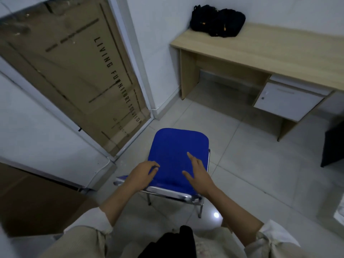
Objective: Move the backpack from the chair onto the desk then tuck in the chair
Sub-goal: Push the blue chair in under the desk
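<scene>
One black backpack (217,21), soft and slumped, lies on the far left end of one pale wood-grain desk (275,53), against the wall, and one chair (178,157) with a blue fabric seat and shiny metal frame stands well apart from that desk, out on the tiled floor. I see my left hand (143,175) curled loosely over the seat's rear edge, fingers resting on the fabric. My right hand (199,174) is spread open above the cushion, holding nothing.

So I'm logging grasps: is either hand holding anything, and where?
Nothing is clearly held. The left hand curls at the blue chair near its top edge; the right hand is open above it.
</scene>
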